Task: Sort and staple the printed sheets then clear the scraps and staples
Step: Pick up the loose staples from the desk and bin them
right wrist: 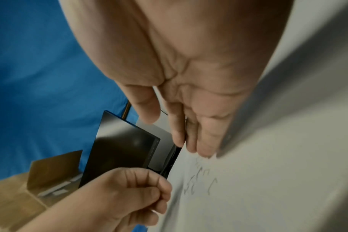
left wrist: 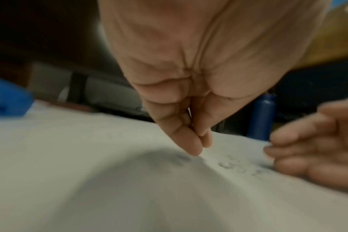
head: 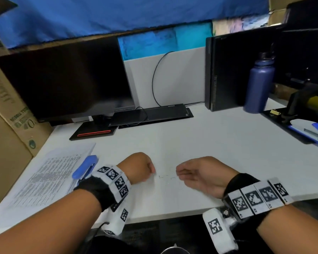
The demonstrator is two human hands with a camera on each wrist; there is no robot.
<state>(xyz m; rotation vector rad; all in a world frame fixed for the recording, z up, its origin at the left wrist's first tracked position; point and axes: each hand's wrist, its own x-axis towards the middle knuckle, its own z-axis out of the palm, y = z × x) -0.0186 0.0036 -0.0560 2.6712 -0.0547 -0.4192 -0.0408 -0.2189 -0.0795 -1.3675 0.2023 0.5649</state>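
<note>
Several loose staples (head: 166,177) lie on the white desk (head: 218,153) between my hands. My left hand (head: 151,171) is curled into a fist just left of them, thumb against fingertips (left wrist: 197,147) close to the desk; nothing shows in it. My right hand (head: 179,174) stands on its edge right of the staples (right wrist: 201,180), its straight fingers (right wrist: 205,141) together and touching the desk. The printed sheets (head: 44,176) lie at the left, and a blue stapler (head: 84,168) rests on them behind my left wrist.
A dark monitor (head: 62,79) and a keyboard (head: 151,114) stand at the back. A blue bottle (head: 259,85) and a black tower (head: 224,70) are back right, beside a black tray (head: 297,129) of stationery. Cardboard boxes (head: 7,125) flank the left edge.
</note>
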